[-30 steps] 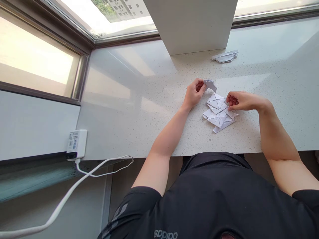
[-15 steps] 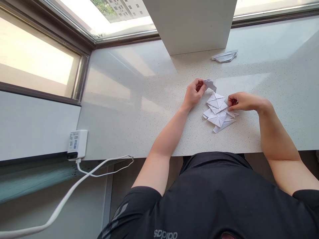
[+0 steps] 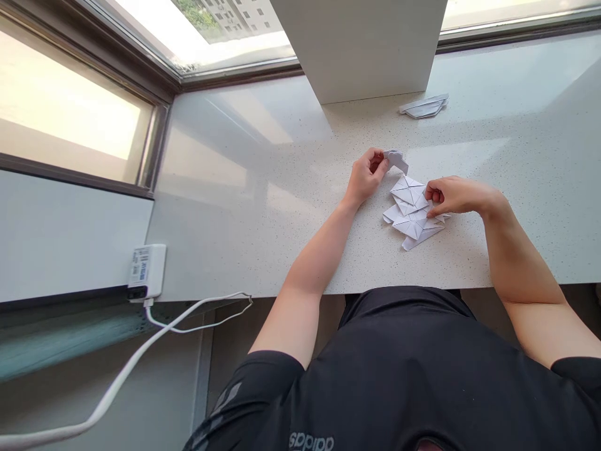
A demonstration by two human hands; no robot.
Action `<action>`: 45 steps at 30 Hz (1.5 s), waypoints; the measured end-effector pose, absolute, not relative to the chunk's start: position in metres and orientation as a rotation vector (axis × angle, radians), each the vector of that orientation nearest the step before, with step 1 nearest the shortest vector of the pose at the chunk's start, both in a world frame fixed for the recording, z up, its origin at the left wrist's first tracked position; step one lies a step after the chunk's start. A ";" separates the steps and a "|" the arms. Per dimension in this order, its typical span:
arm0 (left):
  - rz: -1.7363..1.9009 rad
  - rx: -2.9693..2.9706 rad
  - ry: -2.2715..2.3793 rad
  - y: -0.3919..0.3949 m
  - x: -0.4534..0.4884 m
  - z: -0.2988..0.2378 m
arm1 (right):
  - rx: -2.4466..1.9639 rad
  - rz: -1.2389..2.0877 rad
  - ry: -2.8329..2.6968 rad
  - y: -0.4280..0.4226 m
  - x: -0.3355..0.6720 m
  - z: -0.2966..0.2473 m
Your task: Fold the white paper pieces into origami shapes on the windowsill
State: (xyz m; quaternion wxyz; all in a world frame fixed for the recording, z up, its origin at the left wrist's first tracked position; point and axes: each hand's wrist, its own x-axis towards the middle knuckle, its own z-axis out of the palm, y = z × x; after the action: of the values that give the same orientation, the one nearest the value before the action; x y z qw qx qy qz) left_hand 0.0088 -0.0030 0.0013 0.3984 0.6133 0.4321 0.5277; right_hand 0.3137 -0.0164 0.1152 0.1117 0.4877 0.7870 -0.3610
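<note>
A white folded-paper model (image 3: 410, 225), made of overlapping creased diamond layers with pointed flaps, lies on the white countertop (image 3: 225, 238). My left hand (image 3: 367, 175) pinches a folded paper piece (image 3: 398, 161) at the model's far end; I cannot tell whether that piece is joined to the model. On the model's right side, my right hand (image 3: 448, 193) has its curled fingers and thumb closed at the edge of the layers. The hand covers part of the right flaps.
Farther back lies another folded strip of white paper (image 3: 425, 106), close to a white pillar (image 3: 370, 50). Windows border the counter. At the left, a white charger (image 3: 148, 270) with a white cable (image 3: 126, 376) sits by the counter's edge.
My right hand has shifted slightly left, over the model's right edge, and its thumb and forefinger have moved farther apart. My left hand and its paper piece stay in place.
</note>
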 end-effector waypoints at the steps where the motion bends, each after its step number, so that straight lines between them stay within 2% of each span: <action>1: 1.336 1.547 1.095 -0.003 0.009 0.002 | 1.435 -1.057 2.307 -0.017 0.313 0.116; 9: 1.329 1.537 1.080 -0.006 0.009 0.007 | 1.504 -1.039 2.283 -0.015 0.326 0.124; 17: 1.356 1.525 1.088 0.000 0.009 -0.004 | 1.561 -1.381 2.301 0.000 0.361 0.134; 21: 1.388 1.522 1.136 0.004 0.009 -0.009 | 1.828 -1.571 2.345 0.006 0.365 0.124; 26: 1.438 1.497 1.132 0.001 0.010 -0.004 | 2.184 -1.636 2.660 0.013 0.337 0.091; 31: 1.410 1.524 1.175 0.000 0.009 -0.001 | 1.949 -1.904 2.930 0.018 0.324 0.070; 37: 1.400 1.537 1.177 0.003 0.009 -0.005 | 1.923 -2.142 2.892 0.031 0.343 0.062; 41: 1.392 1.565 1.163 0.004 0.008 -0.010 | 1.948 -2.079 3.001 0.031 0.332 0.050; 45: 1.377 1.605 1.166 0.004 0.010 -0.011 | 1.872 -1.785 3.174 0.022 0.305 0.038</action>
State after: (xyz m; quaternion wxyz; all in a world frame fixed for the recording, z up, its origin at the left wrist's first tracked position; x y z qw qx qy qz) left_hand 0.0096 0.0039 -0.0109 0.3555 0.6211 0.4513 0.5331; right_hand 0.3045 0.0218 0.0375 -0.4586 0.4063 0.6888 -0.3875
